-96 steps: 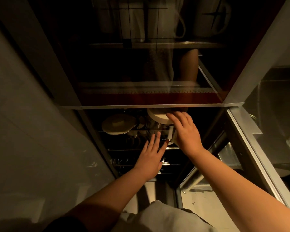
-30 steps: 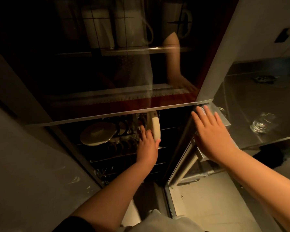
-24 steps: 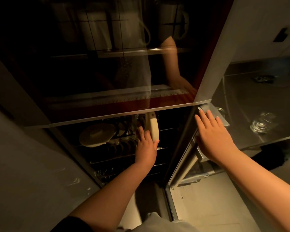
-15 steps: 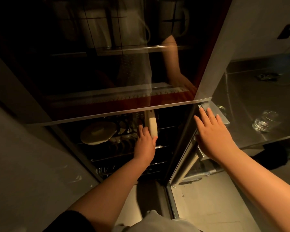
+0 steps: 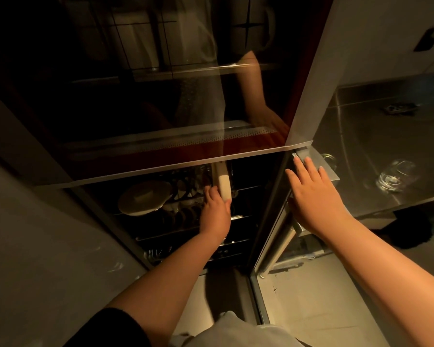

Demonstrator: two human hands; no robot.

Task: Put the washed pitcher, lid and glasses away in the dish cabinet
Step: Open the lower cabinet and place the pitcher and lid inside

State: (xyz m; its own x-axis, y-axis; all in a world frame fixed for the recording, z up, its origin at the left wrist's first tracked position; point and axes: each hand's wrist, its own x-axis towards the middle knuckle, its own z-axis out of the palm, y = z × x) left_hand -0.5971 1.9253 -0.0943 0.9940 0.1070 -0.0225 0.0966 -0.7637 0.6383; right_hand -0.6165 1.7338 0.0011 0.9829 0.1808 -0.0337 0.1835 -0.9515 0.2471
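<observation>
The lid (image 5: 222, 181) is a pale cream disc standing on its edge in the wire rack (image 5: 238, 190) of the dish cabinet (image 5: 161, 169), seen almost edge-on at about 12 o'clock from the view's centre, its upper part hidden behind the edge of the door above. Fingers touch its lower rim at 7 o'clock. Two clear glasses (image 5: 392, 176) rest on the steel counter (image 5: 361, 136) at 3 o'clock, well apart from the cabinet, touching or just beside each other; whether upright or upturned is unclear. The pitcher cannot be picked out.

A home kitchen: dish cabinet (image 5: 176, 156) with racked plates (image 5: 145, 197), steel counter (image 5: 386, 136).
</observation>
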